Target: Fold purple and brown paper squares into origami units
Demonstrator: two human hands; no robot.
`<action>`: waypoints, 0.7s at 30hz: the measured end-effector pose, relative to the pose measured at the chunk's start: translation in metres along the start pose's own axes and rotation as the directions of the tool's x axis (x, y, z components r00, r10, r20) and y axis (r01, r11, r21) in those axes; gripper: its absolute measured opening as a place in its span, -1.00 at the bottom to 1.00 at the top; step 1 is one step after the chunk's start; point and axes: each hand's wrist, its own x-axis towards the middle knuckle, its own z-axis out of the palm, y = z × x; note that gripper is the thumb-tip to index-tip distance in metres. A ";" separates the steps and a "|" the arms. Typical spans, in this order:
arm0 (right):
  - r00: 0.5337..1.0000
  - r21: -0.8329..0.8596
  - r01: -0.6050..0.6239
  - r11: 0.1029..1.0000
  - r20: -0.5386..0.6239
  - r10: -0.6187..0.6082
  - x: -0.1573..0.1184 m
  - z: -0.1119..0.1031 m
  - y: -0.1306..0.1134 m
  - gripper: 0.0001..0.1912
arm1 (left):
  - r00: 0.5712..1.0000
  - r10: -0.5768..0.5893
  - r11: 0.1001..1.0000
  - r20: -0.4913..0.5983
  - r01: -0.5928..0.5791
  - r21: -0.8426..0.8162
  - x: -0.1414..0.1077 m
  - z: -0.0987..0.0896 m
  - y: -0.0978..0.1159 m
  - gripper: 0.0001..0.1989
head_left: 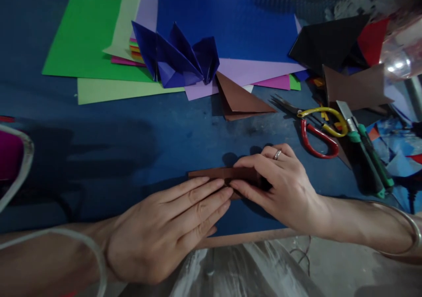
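Observation:
A narrow folded brown paper (211, 173) lies on the blue table near its front edge. My left hand (174, 222) rests flat over its left part and lower side, fingers stretched to the right and lying side by side. On the right end, my right hand (280, 182) pinches the paper between thumb and curled fingers; a ring is on one finger. The fingertips of both hands nearly meet at the paper's middle. Beyond them stands a folded brown triangle (240, 97), next to a dark blue folded paper shape (180, 59).
Scissors (318, 130) with red and yellow handles lie to the right, beside green-handled cutters (367, 156). Coloured sheets (89, 33) are stacked at the back. Black paper (326, 44), brown paper (356, 86) and a clear container (404, 50) occupy the back right. A pale cable (26, 156) curves at left.

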 end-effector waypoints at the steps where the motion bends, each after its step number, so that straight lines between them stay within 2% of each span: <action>1: 1.000 -0.004 0.003 1.000 0.000 -0.003 0.000 0.000 0.000 -0.83 | 1.000 0.008 1.000 -0.004 -0.008 -0.008 -0.001 0.000 0.000 -0.58; 11: 1.000 -0.014 0.001 1.000 -0.003 -0.001 0.001 -0.001 0.000 -0.82 | 1.000 0.016 0.999 -0.027 -0.017 -0.043 -0.008 0.003 0.004 -0.51; 21: 0.999 -0.004 -0.021 1.000 -0.032 0.020 0.003 0.000 -0.001 -0.81 | 0.999 -0.019 0.999 0.025 0.020 -0.045 -0.009 0.001 0.006 -0.44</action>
